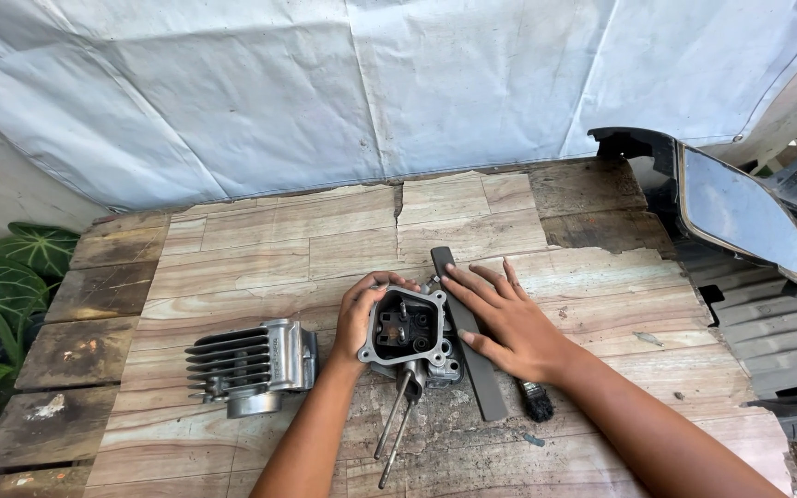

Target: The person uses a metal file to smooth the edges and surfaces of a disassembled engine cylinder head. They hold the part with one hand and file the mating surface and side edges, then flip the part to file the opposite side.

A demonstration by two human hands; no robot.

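Fingers of our left hand [359, 314] wrap the cylinder head [410, 334] at nine o'clock, steadying it; our right hand [502, 318] presses flat, fingers spread, on the grey bar [472, 343] at three o'clock.

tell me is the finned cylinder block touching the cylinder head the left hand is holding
Apart. The head view shows a strip of bare wooden table and the left hand between the finned cylinder block and the cylinder head.
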